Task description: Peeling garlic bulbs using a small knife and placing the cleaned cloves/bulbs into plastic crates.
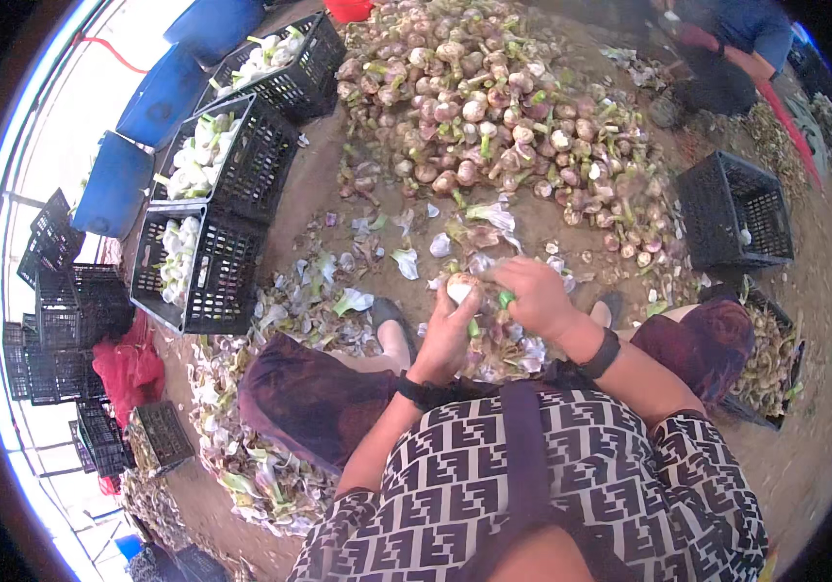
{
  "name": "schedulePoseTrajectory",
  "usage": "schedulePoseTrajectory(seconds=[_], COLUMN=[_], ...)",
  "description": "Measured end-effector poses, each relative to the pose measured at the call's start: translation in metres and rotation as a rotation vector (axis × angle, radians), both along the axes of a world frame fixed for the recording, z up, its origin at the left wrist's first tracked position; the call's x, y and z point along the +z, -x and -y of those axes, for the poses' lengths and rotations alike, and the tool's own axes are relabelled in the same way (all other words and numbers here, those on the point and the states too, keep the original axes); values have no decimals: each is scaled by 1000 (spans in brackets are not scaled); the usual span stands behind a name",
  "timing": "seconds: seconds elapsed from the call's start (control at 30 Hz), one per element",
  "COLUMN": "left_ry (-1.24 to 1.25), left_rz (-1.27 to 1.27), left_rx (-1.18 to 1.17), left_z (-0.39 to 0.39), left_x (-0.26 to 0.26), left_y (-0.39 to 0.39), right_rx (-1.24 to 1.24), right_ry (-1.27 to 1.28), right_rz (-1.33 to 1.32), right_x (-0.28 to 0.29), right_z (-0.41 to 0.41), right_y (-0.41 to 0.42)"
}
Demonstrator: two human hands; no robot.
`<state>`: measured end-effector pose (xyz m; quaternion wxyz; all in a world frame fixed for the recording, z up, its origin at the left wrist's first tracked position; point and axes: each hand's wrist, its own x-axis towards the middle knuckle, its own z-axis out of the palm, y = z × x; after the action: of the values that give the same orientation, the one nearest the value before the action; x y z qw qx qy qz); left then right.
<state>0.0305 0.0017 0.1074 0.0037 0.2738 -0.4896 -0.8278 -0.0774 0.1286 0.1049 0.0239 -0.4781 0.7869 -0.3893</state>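
Note:
My left hand (pixel 447 331) grips a garlic bulb (pixel 461 287), whose side facing me is white and whose top is brownish. My right hand (pixel 536 295) is closed around something with a green part, perhaps a tool handle; its far end is blurred beside the bulb. Both hands are close together above the ground between my feet. Loose garlic skins (pixel 405 263) lie beneath and around them. Beyond, a big heap of unpeeled garlic bulbs with stem stubs (pixel 474 109) covers the ground.
Black plastic crates (pixel 230 280) of white garlic stand at the left, with blue containers (pixel 157 94) behind. Another black crate (pixel 703 211) stands at the right, near a crate of stems or roots (pixel 765 356). A person (pixel 743 44) works at the upper right.

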Motion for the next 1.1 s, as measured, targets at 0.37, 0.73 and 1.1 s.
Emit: schedulePoseTrajectory(seconds=[0.37, 0.73, 1.1], left_ry=[9, 254, 990], left_rz=[-89, -243, 65], left_rx=[-292, 4, -195], left_z=[0, 1, 7], left_x=[2, -6, -28], left_y=[-2, 2, 2], right_rx=[-222, -167, 67], right_ry=[-212, -405, 151], right_rz=[-184, 588, 898], right_x=[-18, 3, 23], right_z=[7, -4, 18], right_y=[27, 32, 6])
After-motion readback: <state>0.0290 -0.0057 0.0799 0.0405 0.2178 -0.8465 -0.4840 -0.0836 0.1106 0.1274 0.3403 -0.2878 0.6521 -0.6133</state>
